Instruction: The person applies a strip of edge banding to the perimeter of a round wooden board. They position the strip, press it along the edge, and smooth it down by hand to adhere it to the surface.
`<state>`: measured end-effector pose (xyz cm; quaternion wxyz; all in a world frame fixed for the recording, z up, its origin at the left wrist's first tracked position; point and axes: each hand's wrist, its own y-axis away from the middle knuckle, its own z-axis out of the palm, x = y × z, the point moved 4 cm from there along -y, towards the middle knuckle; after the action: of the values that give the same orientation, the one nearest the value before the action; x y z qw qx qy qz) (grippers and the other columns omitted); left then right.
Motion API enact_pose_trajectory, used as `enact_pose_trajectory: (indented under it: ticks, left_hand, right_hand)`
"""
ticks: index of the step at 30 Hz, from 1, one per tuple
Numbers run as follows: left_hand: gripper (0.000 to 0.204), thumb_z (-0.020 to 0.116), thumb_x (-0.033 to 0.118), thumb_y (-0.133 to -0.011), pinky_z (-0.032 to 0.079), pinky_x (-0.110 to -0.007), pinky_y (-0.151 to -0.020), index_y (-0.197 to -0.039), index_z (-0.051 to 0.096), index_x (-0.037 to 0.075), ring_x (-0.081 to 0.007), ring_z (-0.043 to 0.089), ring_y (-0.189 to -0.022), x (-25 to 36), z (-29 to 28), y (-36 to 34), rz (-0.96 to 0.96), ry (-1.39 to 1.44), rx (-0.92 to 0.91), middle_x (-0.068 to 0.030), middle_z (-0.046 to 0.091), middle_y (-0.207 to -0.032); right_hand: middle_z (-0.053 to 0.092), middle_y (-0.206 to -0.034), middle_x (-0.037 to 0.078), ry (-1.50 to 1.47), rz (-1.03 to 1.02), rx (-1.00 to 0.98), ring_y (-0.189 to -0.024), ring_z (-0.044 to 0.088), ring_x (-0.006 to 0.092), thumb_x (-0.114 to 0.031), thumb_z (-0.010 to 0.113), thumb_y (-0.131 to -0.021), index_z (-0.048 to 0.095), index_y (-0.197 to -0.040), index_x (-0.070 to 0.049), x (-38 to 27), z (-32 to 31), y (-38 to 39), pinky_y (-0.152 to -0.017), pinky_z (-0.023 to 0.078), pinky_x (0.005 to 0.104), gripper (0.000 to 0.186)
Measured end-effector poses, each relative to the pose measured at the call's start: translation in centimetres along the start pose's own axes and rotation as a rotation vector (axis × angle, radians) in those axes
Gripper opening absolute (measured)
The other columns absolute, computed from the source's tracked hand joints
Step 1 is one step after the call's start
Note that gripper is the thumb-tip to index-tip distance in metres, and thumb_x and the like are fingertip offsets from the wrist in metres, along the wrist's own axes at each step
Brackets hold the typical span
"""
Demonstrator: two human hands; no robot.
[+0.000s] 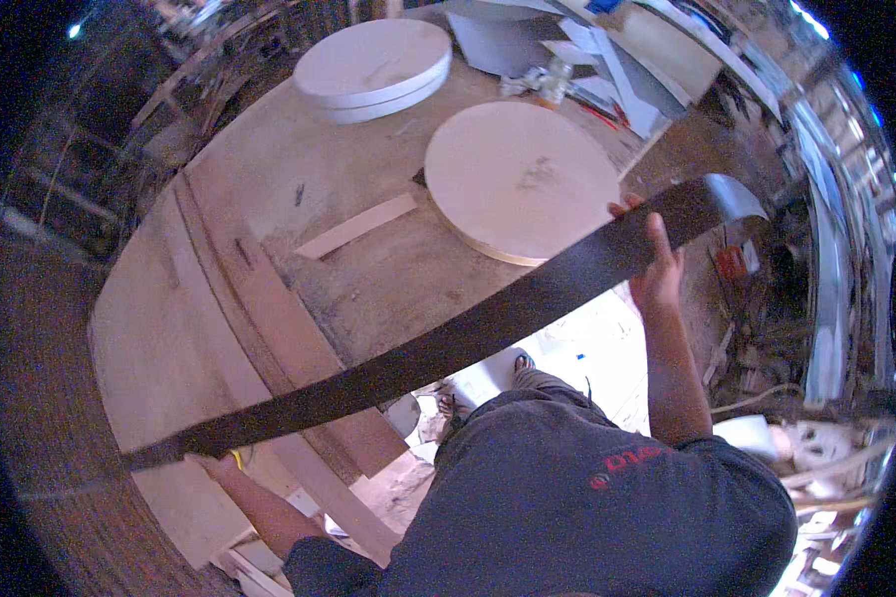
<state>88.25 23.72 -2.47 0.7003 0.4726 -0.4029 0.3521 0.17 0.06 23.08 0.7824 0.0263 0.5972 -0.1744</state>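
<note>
A long, dark brown flexible strip (pixel 448 343) stretches in front of me from lower left to upper right, its right end curling over. My right hand (pixel 659 274) is closed on it near that curl, with fingers wrapped around the strip. At the lower left, my left hand (pixel 209 464) grips the lower edge close to the other end; its fingers are mostly hidden. Just beyond the strip, a round pale wooden disc (pixel 518 179) lies flat on the worktable (pixel 368 298). The strip overlaps the disc's near edge in my view.
Two stacked white-edged discs (pixel 373 65) lie at the far side. A short pale wooden slat (pixel 358 226) sits left of the near disc. Long boards (pixel 239 298) cross the table's left part. Sheet offcuts (pixel 607 70) lie at the back right, and scrap (pixel 816 448) fills the lower right.
</note>
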Motion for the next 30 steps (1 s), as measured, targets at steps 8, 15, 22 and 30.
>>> enact_pose_trajectory:
  ticks: [8, 15, 22, 30]
  left_hand:
    - [0.056, 0.062, 0.033, -0.102, 0.049, -0.044, -0.109, -0.147, 0.051, 0.001, -0.0302, 0.061, -0.125, 0.4, -0.7, 2.2, 0.185, -0.515, 0.228, -0.0156, 0.06, -0.143]
    - [0.061, 0.064, 0.022, -0.101, 0.047, -0.044, -0.11, -0.151, 0.043, -0.006, -0.0313, 0.053, -0.136, -6.0, 20.4, 19.9, 0.603, -0.622, -0.625, -0.0184, 0.054, -0.149]
    - [0.149, 0.099, 0.058, -0.046, 0.031, -0.052, -0.121, -0.161, 0.022, 0.0, -0.0423, 0.046, -0.141, -7.3, 39.2, 56.8, 0.901, -1.106, -1.591, -0.0212, 0.049, -0.153]
    - [0.078, 0.084, 0.009, -0.069, 0.051, -0.048, -0.103, -0.142, 0.055, 0.006, -0.0421, 0.064, -0.12, -9.5, 41.1, 60.3, 0.73, -1.18, -1.535, -0.0211, 0.066, -0.129]
  right_hand:
    - [0.061, -0.133, 0.021, -0.155, 0.037, 0.086, -0.126, 0.062, 0.0347, -0.029, 0.069, -0.099, 0.05, -0.138, 0.006, 2.3, 1.2, 3.5, -0.096, 0.057, 0.0492, 0.057]
    - [0.058, -0.137, 0.016, -0.182, 0.099, 0.029, -0.129, 0.059, 0.0335, -0.022, 0.08, -0.09, 0.024, -0.155, -0.002, 4.9, 3.2, 5.7, -0.105, 0.051, 0.0484, 0.088]
    - [0.051, -0.145, 0.013, -0.039, 0.195, -0.132, -0.135, 0.051, 0.0252, -0.019, 0.09, -0.081, 0.0, -0.165, -0.006, 5.8, 4.4, 6.4, -0.114, 0.04, 0.042, 0.123]
    - [0.034, -0.165, 0.016, -0.613, 0.272, -0.112, -0.151, 0.035, 0.0336, -0.042, 0.081, -0.088, 0.019, -0.164, -0.018, 7.1, -3.0, 4.1, -0.121, 0.034, 0.053, 0.101]
